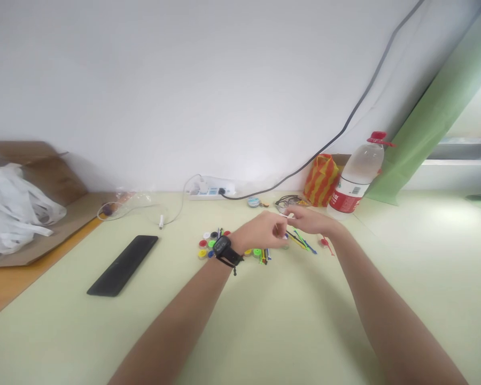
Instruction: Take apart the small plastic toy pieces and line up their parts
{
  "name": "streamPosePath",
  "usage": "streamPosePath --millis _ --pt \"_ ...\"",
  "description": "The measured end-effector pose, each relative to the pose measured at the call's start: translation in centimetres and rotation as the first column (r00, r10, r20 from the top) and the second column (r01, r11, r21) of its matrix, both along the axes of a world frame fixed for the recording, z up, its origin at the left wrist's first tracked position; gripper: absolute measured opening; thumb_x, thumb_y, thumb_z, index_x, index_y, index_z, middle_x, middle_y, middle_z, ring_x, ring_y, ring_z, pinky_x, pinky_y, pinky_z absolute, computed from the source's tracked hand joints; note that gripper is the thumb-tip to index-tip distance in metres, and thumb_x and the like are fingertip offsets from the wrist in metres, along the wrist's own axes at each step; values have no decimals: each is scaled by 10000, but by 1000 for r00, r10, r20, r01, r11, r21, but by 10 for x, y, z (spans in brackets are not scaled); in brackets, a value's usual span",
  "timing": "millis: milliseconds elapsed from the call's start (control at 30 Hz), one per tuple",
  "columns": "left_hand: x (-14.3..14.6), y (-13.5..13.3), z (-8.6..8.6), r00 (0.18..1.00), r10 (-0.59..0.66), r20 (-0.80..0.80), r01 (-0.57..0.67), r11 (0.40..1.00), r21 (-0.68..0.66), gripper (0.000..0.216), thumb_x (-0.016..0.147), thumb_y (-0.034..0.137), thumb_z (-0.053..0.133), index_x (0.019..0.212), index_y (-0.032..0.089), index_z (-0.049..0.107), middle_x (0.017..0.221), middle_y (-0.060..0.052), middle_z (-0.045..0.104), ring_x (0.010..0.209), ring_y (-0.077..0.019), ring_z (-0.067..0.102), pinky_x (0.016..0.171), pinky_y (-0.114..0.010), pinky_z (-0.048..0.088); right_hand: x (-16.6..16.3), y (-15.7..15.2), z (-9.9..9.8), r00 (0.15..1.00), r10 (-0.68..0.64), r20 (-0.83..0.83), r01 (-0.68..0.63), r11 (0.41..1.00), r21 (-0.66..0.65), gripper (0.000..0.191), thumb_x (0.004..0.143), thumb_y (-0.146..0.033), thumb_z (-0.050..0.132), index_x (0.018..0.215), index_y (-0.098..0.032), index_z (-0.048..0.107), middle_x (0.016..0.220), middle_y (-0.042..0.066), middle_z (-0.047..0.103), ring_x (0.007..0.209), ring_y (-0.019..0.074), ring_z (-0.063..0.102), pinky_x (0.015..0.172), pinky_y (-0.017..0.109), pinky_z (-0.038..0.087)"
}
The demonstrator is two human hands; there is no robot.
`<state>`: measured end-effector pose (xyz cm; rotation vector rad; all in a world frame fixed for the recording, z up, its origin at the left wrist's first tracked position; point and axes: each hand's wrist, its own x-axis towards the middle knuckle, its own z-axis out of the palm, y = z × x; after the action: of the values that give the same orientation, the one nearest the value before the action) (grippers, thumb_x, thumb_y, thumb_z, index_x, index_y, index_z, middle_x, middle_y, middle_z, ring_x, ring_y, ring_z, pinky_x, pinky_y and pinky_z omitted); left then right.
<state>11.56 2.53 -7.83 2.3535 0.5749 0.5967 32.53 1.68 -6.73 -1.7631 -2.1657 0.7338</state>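
Observation:
My left hand, with a black watch on its wrist, has its fingers curled together; whatever they hold is hidden. Close against it, my right hand pinches a thin white strip that runs between the two hands. Below and left of the hands lie small round coloured caps, among them a red one, a yellow one and a green one. Thin coloured strips lie beside them, and more strips lie under my right hand. A red round piece with a red strip sits farther right.
A black flat slab lies at left. At the wall are a power strip, a white cable plug, a round tin, dark cords, a striped bag and a large bottle. A cardboard box holds white bags.

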Motion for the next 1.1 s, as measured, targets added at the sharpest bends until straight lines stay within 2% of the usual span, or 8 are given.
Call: streamPosePath --millis 100,200,400,533,633,800,933,1100 --pt "10 -7 -7 982 -96 -161 96 995 -3 115 740 223 760 853 205 776 779 -14 745 722 -181 671 664 -293 492 10 9 -15 995 -31 98 35 999 -34 129 882 -252 611 1004 -216 636 1108 90 706 967 245 649 758 302 491" --pt "17 -11 -16 956 -105 -274 116 993 24 57 695 218 801 750 229 794 765 -16 763 807 -225 692 668 -308 483 15 11 -23 990 -34 136 45 996 -78 126 837 -276 679 944 -218 646 1017 72 715 859 232 657 661 292 470" --pt "10 -4 -19 924 -82 -374 102 994 33 55 655 241 803 692 225 766 776 -17 763 800 -233 690 660 -325 472 20 7 -15 988 -37 150 54 993 -106 187 845 -403 681 935 -239 672 960 40 710 822 210 657 642 287 468" --pt "0 2 -12 926 -25 -377 54 996 68 99 650 252 815 712 219 746 848 -27 763 873 -246 687 671 -318 468 45 7 -8 975 -108 195 129 987 -96 150 784 -346 709 828 -215 651 958 65 706 836 222 658 606 286 455" --pt "-4 5 -9 938 53 -343 -7 991 132 266 677 385 846 877 236 754 979 -34 755 960 -262 671 770 -334 486 75 5 -10 953 -192 234 224 968 -117 222 761 -392 737 781 -215 604 859 77 702 720 222 659 554 304 456" --pt "-7 11 -15 935 131 -330 -46 967 252 631 704 588 825 1213 236 697 1188 -87 714 1115 -324 592 927 -392 456 108 -3 -23 930 -302 208 358 871 -337 415 595 -485 887 693 -214 588 719 76 692 599 215 655 572 360 543" --pt "-10 16 -25 927 85 -365 -4 976 219 603 717 617 806 1178 237 724 1151 -82 729 1090 -314 576 911 -378 437 105 -4 -27 944 -305 128 330 844 -424 329 597 -390 894 764 -211 674 709 83 711 611 218 678 592 358 581" --pt "-11 20 -33 932 104 -346 -32 977 209 479 769 603 775 1077 238 750 1084 -80 729 1081 -303 573 882 -369 435 92 2 -26 953 -277 124 303 858 -414 206 626 -245 842 714 -196 662 662 64 702 596 204 684 587 326 572"
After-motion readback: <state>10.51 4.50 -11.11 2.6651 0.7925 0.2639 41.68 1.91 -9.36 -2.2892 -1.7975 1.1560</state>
